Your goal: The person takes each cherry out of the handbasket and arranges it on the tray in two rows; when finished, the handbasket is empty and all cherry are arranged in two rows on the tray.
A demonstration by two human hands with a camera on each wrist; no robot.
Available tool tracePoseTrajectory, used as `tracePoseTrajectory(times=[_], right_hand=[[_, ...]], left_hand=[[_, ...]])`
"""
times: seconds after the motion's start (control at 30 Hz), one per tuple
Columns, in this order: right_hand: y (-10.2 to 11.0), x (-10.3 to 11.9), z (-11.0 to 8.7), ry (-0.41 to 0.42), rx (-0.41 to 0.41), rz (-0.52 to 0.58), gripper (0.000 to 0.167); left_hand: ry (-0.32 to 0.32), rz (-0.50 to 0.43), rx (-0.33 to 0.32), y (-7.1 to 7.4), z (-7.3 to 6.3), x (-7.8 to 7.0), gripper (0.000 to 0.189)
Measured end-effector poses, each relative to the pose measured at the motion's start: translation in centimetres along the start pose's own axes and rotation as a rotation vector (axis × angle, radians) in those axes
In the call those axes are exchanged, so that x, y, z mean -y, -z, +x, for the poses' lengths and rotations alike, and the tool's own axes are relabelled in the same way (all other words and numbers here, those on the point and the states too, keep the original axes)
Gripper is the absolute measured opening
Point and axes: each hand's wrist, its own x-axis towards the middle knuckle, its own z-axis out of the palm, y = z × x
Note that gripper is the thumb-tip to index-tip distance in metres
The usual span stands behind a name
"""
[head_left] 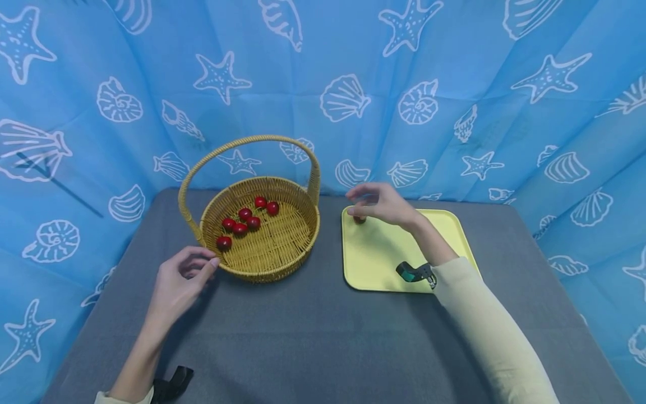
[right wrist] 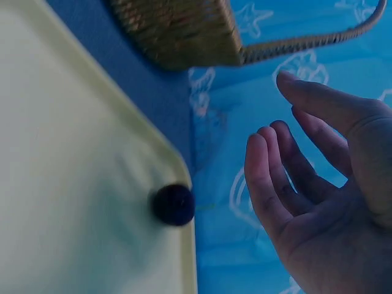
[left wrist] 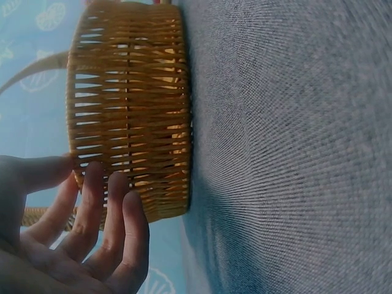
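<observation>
A round wicker basket (head_left: 298,259) with a tall arched handle holds several dark red cherries (head_left: 240,229), mostly on its left side. My left hand (head_left: 183,275) is at the basket's near left rim. In the left wrist view its thumb and fingers (left wrist: 93,196) pinch the rim. My right hand (head_left: 384,205) hovers over the far left corner of a pale yellow tray (head_left: 404,275), fingers loosely bent and holding nothing. Below it, a single cherry (right wrist: 174,204) lies on the tray by the corner, apart from the fingers; the hand partly hides it in the head view.
A grey cloth (head_left: 303,336) covers the table under basket and tray. Behind hangs a blue curtain (head_left: 292,73) printed with white shells and starfish, close to the table's back edge. The basket's handle (head_left: 252,138) rises in front of it.
</observation>
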Motion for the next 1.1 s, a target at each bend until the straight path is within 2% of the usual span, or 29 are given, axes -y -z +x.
tracePoseTrajectory(times=[0.2, 0.4, 0.5, 0.7, 0.87, 0.97, 1.1], right_hand=[[-1.4, 2.4, -0.1, 0.056, 0.057, 0.059, 0.037], [-3.3, 4.5, 0.6, 0.209, 0.120, 0.029, 0.035], [-4.3, 5.5, 1.2, 0.254, 0.157, 0.035, 0.034], [-6.3, 7.6, 3.4, 0.251, 0.221, 0.035, 0.034], [-7.9, 8.8, 5.8, 0.259, 0.264, -0.012, 0.033], [-8.8, 9.1, 7.1, 0.223, 0.279, -0.041, 0.033], [-9.9, 9.2, 8.5, 0.133, 0.294, -0.018, 0.033]], left_hand=[[0.006, -0.004, -0.002, 0.0, 0.1, 0.1, 0.024], [0.011, -0.009, -0.013, 0.0, 0.1, 0.1, 0.023], [0.016, -0.008, -0.009, 0.0, 0.1, 0.1, 0.024], [0.025, -0.009, -0.004, 0.1, 0.0, 0.0, 0.024], [0.029, -0.005, -0.001, 0.1, 0.1, 0.0, 0.026], [0.034, -0.005, 0.005, 0.1, 0.1, 0.0, 0.028], [0.037, -0.003, 0.012, 0.1, 0.2, 0.1, 0.029]])
